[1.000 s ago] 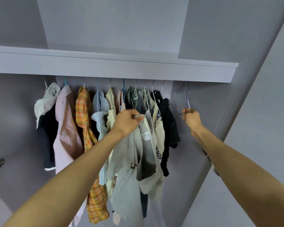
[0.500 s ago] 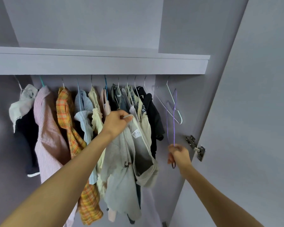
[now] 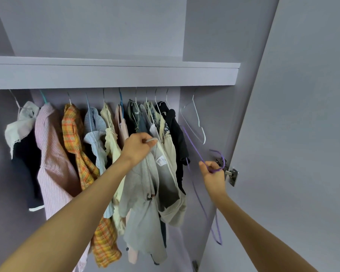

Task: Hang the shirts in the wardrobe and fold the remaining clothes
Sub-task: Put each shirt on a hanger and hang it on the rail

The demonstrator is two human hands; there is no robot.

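Grey shirt [image 3: 145, 193], centre frame, hangs limp and light from our left hand [image 3: 137, 149], fist closed on its collar. Purple wire hanger [image 3: 199, 154], thin and springy, pinched near its hook by our right hand [image 3: 214, 174], centre right; best taken there.

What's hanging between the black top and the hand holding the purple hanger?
In the head view, only an empty white hanger hangs between the black top and the right hand, which grips the purple hanger.
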